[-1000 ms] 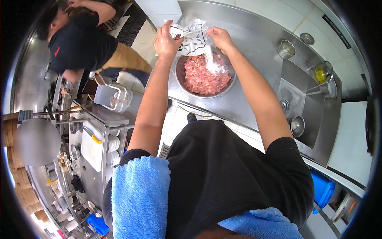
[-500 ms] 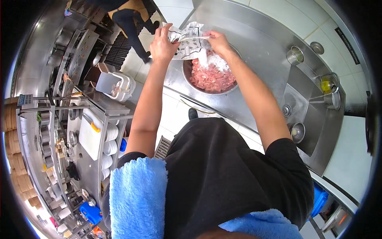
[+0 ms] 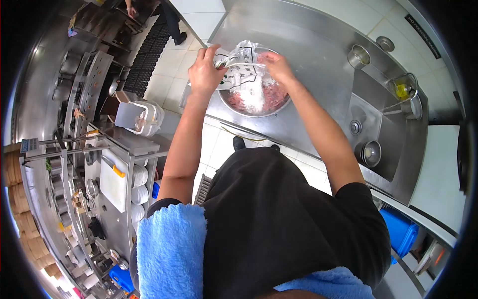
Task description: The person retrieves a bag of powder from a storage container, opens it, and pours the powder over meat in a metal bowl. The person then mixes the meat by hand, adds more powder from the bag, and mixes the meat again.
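Head view | left hand [image 3: 205,74]: fingers pinch the printed bag [image 3: 244,74] by its left side | right hand [image 3: 279,69]: fingers pinch its right edge | bag: above the metal bowl [image 3: 235,109] | white powder [image 3: 253,99]: below the bag on pink meat [image 3: 274,96] | bowl: on the steel table [image 3: 316,65], near the front edge, left of the sink [image 3: 365,113]

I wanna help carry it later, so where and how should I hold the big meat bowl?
Probably best by the bowl's rim, from outside, a hand on each side, coming from the counter's near edge. The bowl is wide and round, and its near rim is uncovered, while the bag hides some of the far part. Meat and white powder lie inside.
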Demonstrator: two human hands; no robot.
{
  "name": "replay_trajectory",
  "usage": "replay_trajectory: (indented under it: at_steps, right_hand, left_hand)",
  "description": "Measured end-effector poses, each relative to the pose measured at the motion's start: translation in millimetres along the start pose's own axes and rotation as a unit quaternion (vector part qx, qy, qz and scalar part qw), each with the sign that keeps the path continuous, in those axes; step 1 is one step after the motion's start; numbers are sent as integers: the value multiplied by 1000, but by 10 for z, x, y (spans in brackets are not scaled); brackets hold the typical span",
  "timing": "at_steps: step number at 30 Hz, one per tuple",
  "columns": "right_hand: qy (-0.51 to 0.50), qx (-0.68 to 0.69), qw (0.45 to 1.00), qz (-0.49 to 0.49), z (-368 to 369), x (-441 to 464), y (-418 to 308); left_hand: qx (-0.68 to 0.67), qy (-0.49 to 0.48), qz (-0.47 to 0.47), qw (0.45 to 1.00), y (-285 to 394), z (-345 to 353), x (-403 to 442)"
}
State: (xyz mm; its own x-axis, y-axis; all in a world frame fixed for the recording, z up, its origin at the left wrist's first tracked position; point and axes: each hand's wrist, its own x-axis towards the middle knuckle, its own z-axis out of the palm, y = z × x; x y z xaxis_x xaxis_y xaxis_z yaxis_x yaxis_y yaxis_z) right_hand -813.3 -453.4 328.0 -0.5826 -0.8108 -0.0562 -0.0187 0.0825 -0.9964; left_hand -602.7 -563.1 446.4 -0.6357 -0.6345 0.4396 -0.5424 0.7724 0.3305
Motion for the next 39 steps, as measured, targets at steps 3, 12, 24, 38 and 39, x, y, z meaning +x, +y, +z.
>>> replay_trajectory:
  at_steps: [3,12,24,38,39]
  right_hand:
    - [10,38,999,-1,-154,92,96]
    - [56,27,996,-69,-349,589,-61]
    - [40,57,995,-75,274,1165,-222]
    - [-28,21,998,-46,440,599,-347]
    - [-25,12,999,-42,401,559,-390]
  left_hand:
    - [-7,10,19,1000,56,171,77]
    - [-21,35,23,999,51,519,472]
    - [41,115,60,991,-539,393,758]
    - [22,71,12,997,-530,58,173]
    - [15,70,5,997,-499,59,160]
